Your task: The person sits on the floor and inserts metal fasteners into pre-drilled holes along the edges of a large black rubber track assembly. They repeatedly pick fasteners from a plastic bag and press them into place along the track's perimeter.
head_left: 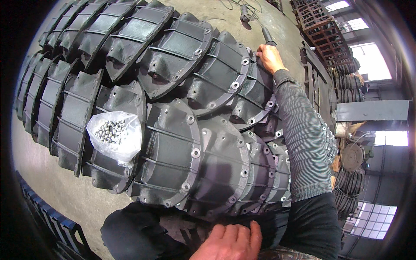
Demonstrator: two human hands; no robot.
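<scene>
Head view: my right hand [271, 59] is stretched to the far black casting [258, 89], beside a dark tool [268, 34]; my left hand [232, 242] is half-curled, palm hidden. Whether either's fingers grip anything, I can't tell. Best seat the far ones squarely before applying force.

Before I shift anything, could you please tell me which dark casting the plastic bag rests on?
The bag's casting in the picture's lower row, just left of the row's broadest-looking casting; it alone has the plastic bag across its middle.
</scene>
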